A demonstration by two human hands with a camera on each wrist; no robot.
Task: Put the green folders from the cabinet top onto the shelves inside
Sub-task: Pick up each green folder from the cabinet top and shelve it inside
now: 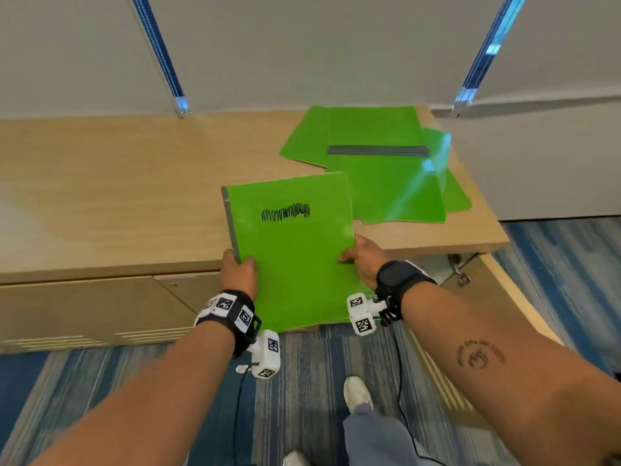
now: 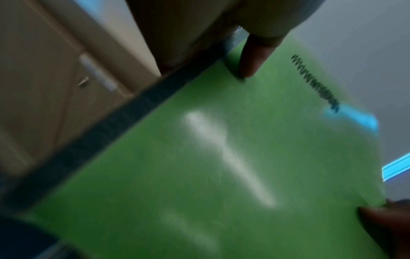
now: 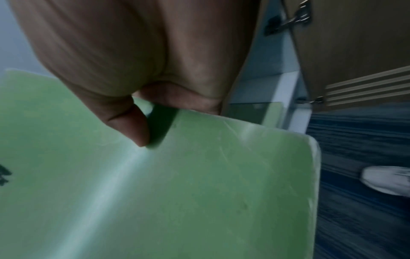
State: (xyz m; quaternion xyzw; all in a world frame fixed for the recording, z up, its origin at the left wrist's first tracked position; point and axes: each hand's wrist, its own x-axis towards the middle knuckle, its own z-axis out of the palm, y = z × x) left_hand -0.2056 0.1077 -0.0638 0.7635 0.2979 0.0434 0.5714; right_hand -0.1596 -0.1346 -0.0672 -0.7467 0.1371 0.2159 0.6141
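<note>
Both hands hold one green folder (image 1: 295, 250) with a black scribble on its cover, out in front of the wooden cabinet top (image 1: 117, 183). My left hand (image 1: 239, 270) grips its left edge by the grey spine, thumb on the cover. On the opposite edge my right hand (image 1: 361, 260) pinches the cover with its thumb on top. The left wrist view shows this folder (image 2: 221, 157) with the thumb pressed on it; the right wrist view shows the same folder (image 3: 177, 192) under the right thumb. Several more green folders (image 1: 379, 163) lie fanned on the cabinet top at the right.
A cabinet door (image 1: 497, 304) stands swung open at the right, with hinges showing. Closed cabinet fronts (image 1: 84, 311) run along the left. Blue striped carpet (image 1: 302, 398) covers the floor, where my white shoe (image 1: 358, 393) stands. A grey wall (image 1: 302, 45) rises behind the cabinet.
</note>
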